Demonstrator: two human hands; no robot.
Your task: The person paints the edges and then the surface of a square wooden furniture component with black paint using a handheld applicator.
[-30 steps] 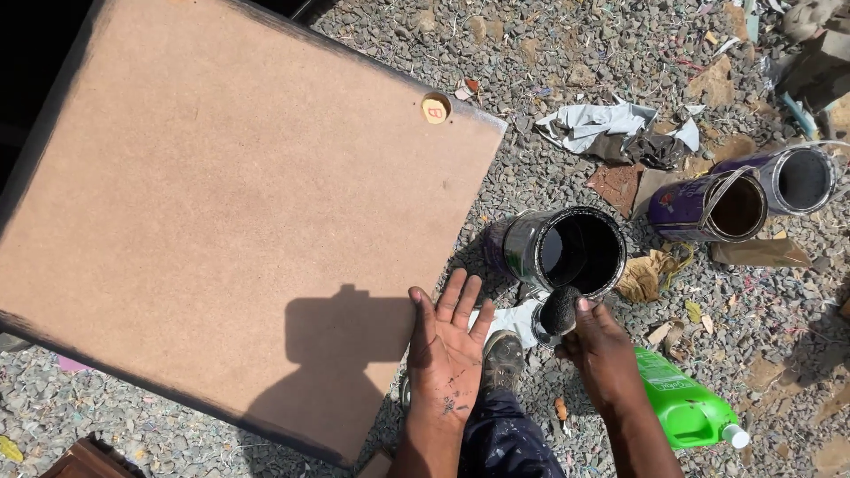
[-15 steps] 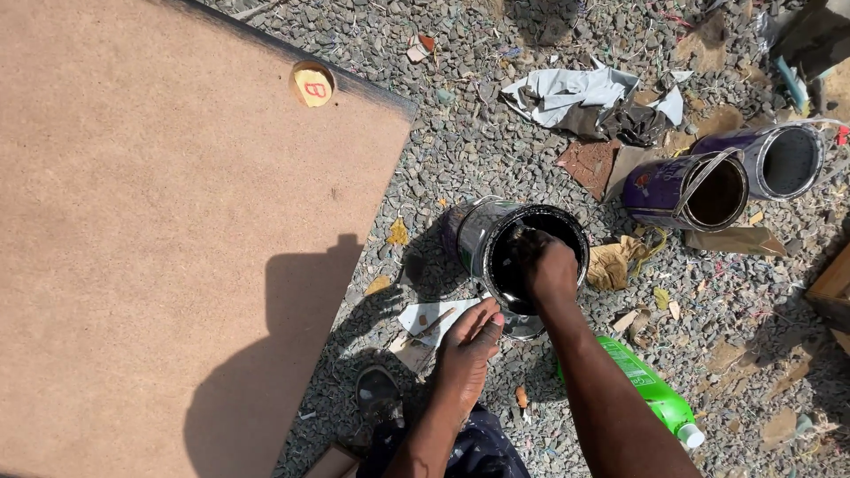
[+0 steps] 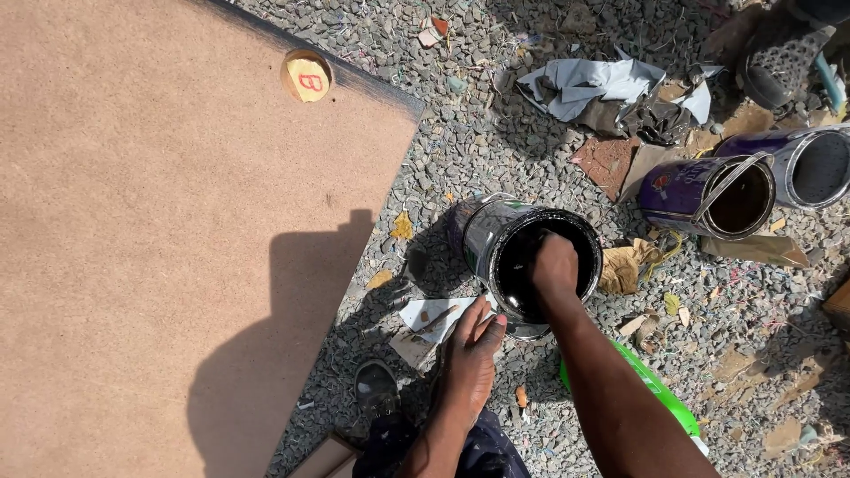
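Right now your right hand [image 3: 554, 263] dips inside the black paint can [image 3: 531, 257], its fingers hidden; your left hand [image 3: 469, 358], fingers loosely spread and empty, steadies the can's base; the brown board [image 3: 177, 239] lies unpainted.

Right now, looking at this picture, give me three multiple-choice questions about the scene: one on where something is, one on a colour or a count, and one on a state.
1. Where is the right hand?
A. Flat on the board
B. Inside the open paint can
C. On the green bottle

2. What colour is the bottle under the right forearm?
A. Green
B. Red
C. White

3. How does the purple can lie?
A. Upright and lidded
B. Upside down
C. On its side, mouth open

Answers:
1 B: the right hand reaches down into the black-coated paint can, while the left hand rests on the gravel beside it, off the brown board.
2 A: bright green plastic shows past the arm.
3 C: its open mouth faces sideways, with a silver can lying next to it.
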